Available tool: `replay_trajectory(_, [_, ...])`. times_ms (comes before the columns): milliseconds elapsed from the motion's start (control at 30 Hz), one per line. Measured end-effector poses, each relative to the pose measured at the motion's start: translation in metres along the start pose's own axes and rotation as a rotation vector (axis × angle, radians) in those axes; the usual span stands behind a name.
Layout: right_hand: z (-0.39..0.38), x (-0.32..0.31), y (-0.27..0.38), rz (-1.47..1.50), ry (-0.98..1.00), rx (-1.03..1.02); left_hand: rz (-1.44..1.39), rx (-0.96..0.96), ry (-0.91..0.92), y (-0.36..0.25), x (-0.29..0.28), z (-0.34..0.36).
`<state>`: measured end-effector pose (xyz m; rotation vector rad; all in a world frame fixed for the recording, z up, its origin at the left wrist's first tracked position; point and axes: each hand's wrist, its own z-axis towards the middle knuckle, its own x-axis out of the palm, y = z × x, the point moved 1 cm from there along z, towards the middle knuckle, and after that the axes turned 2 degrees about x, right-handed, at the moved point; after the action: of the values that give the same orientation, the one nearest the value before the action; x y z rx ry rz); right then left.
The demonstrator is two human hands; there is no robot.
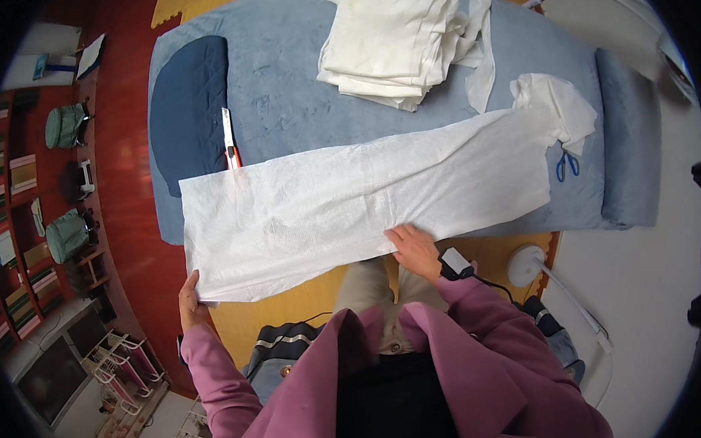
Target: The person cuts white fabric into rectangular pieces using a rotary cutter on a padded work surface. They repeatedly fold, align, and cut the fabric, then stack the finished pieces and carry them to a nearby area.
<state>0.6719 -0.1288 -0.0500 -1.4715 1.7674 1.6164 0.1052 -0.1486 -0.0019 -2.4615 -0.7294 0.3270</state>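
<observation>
A long, thin white cloth (pixel 344 199) lies slantwise across the blue-grey bed, its lower left part hanging past the near edge. My left hand (pixel 192 302) is closed on its near left corner, thumb on top. My right hand (pixel 414 250) rests on the near edge at mid-length, fingers laid flat on the cloth; its thumb is not plainly seen. By the upper left edge is a utility knife (pixel 229 137), white and orange-red, its lower end under the cloth. Blue-handled scissors (pixel 566 165) lie beside the right end, where a bunched white piece (pixel 562 111) sits.
A thick stack of folded white cloth (pixel 387 50) stands at the bed's far side, with a loose strip hanging off it. A dark blue quilted pad (pixel 188 107) lies at the left, a bolster (pixel 633 147) at the right. A white lamp (pixel 527 265) stands on the floor at right.
</observation>
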Motion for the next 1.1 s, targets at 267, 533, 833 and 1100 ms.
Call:
replay_trajectory(267, [-0.026, 0.032, -0.021, -0.037, 0.143, -0.139, -0.026, 0.216, 0.227, -0.057, 0.161, -0.151])
replay_trajectory(533, [-0.063, 0.043, -0.032, 0.122, 0.090, -0.082, 0.331, 0.686, 0.763, 0.034, 0.528, -0.255])
replay_trajectory(833, [-0.062, 0.072, -0.063, 1.119, -0.314, 0.462, 0.604, 1.002, 1.030, 0.137, 0.546, -0.239])
replay_trajectory(1100, [-0.070, 0.024, -0.073, 1.774, 0.097, 0.816, 1.020, 1.137, 0.171, 0.095, 0.469, -0.076])
